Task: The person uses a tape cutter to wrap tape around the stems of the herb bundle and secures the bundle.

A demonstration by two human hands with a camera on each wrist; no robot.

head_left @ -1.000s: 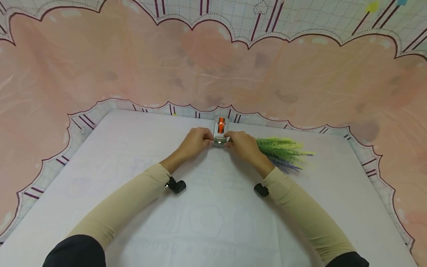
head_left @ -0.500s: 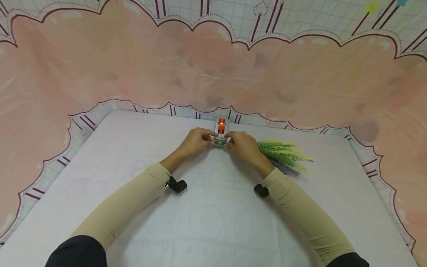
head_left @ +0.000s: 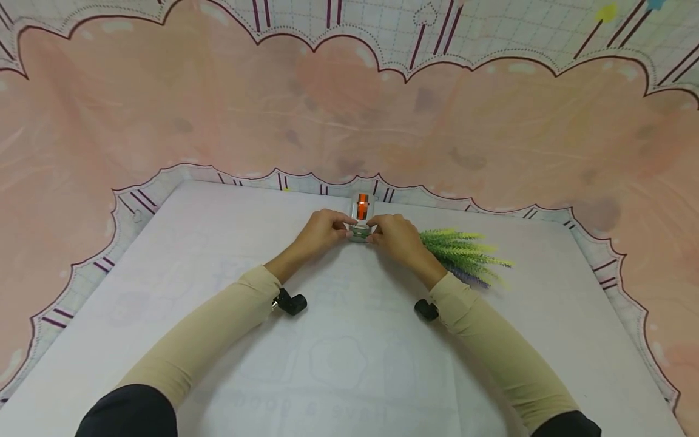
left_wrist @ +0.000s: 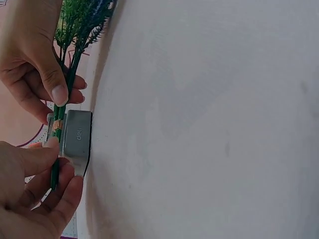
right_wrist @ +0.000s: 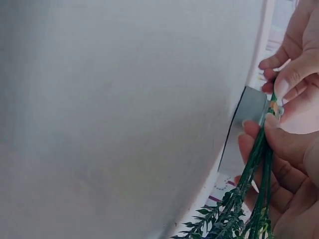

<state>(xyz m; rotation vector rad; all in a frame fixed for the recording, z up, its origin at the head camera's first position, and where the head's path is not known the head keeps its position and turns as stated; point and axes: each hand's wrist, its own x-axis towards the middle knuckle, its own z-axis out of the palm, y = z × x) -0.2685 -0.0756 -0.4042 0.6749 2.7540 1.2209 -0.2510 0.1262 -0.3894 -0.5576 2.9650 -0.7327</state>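
A bunch of artificial flowers (head_left: 464, 252), with green, yellow and violet-blue sprigs, extends to the right of my right hand (head_left: 401, 243) in the head view. That hand pinches the green stems (right_wrist: 260, 144) between thumb and fingers. My left hand (head_left: 322, 230) pinches the stem ends (left_wrist: 54, 178) from the other side. Between the two hands a narrow orange band (left_wrist: 57, 124) circles the stems. Right behind it stands a grey tape dispenser (left_wrist: 78, 133) marked "deli", its orange tape roll (head_left: 363, 206) on the far side. The stems cross in front of the dispenser.
The white tabletop (head_left: 338, 340) spreads below both forearms, and the dispenser stands at its far edge. A pinkish patterned cloth (head_left: 246, 109) with a scalloped border lies beyond. A small black wrist camera (head_left: 290, 302) hangs at the left cuff, another black camera (head_left: 426, 310) at the right.
The flower heads have turned and dipped slightly, showing less violet-blue. My left fingertips have shifted a little right along the stems. Both forearms have hardly moved.
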